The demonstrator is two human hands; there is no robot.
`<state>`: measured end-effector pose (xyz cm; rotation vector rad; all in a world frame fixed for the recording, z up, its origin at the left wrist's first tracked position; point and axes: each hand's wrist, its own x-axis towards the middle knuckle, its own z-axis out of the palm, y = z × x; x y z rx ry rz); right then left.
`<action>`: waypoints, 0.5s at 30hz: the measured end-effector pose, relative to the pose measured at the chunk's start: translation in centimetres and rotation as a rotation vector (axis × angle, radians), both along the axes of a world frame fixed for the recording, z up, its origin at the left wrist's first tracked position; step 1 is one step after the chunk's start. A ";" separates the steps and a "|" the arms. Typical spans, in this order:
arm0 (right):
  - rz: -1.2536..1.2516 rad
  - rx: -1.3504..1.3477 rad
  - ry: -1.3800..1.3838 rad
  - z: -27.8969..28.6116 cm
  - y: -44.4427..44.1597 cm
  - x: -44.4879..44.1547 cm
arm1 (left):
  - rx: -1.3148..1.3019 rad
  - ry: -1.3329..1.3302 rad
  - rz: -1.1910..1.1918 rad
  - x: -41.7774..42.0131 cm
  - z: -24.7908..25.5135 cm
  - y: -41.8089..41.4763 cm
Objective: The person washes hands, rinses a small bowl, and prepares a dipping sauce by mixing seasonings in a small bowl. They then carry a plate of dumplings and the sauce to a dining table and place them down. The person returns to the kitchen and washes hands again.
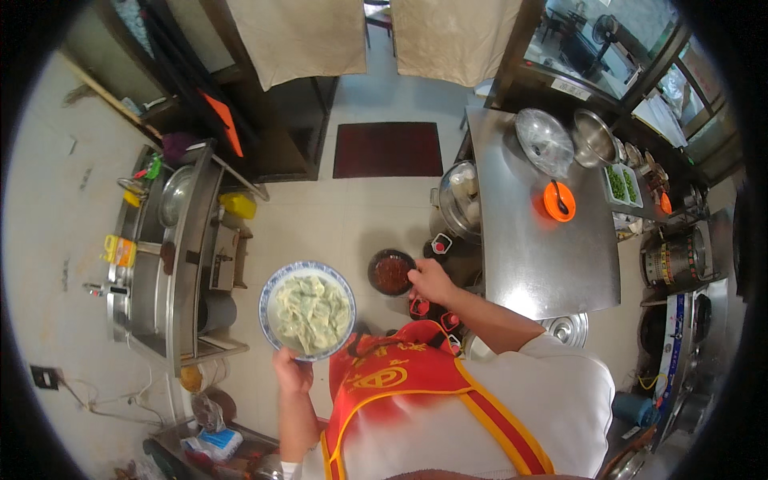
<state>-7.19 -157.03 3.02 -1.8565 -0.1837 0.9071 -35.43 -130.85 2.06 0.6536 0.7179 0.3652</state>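
Observation:
My left hand grips the near rim of a large blue-and-white bowl, held over the floor. Dumplings, pale with greenish filling showing through, fill it. In my right hand is a small dark bowl, pinched at its right edge. Dark red sauce lies inside this smaller bowl. The two bowls are apart, side by side in front of my red apron.
At right stands a steel table with an orange bowl holding a black spoon. A large pot and several red-capped jugs stand beside it. A steel sink runs along the left wall. Ahead, a dark red mat lies before a curtained doorway.

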 end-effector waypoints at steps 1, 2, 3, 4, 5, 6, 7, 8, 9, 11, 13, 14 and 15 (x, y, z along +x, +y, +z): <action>-0.043 0.061 -0.035 -2.1 1.0 2.5 | -0.014 0.004 -0.029 3.3 0.4 2.1; -0.036 -0.028 -0.145 -1.4 2.2 4.7 | -0.026 -0.009 -0.052 6.7 1.3 3.9; -0.025 -0.113 -0.244 -0.5 3.6 6.8 | -0.033 -0.012 -0.074 10.0 2.1 5.8; -0.117 -0.010 -0.142 -0.2 5.3 8.5 | -0.027 -0.020 -0.127 12.8 2.0 8.1; -0.220 0.093 -0.058 0.0 6.8 10.9 | -0.019 -0.045 -0.188 16.3 1.7 10.4; -0.230 0.065 -0.112 0.4 7.3 14.8 | -0.055 -0.066 -0.204 20.7 1.5 11.9; -0.247 0.040 -0.161 0.8 8.6 17.2 | -0.087 -0.081 -0.227 24.1 1.1 14.1; -0.306 0.088 -0.112 1.4 10.0 18.8 | -0.119 -0.096 -0.250 27.2 0.9 16.1; -0.333 0.073 -0.101 2.1 11.1 21.1 | -0.121 -0.103 -0.316 30.8 1.0 18.0; -0.380 0.042 -0.076 3.5 12.5 24.9 | -0.128 -0.119 -0.439 37.0 1.6 21.1; -0.456 0.056 -0.116 5.1 15.0 29.5 | -0.122 -0.128 -0.400 45.2 6.1 22.2; -0.478 0.055 -0.126 5.9 16.2 31.9 | -0.111 -0.158 -0.445 48.8 6.9 23.6; -0.502 0.051 -0.126 6.3 17.3 34.2 | -0.103 -0.178 -0.490 52.3 7.2 24.9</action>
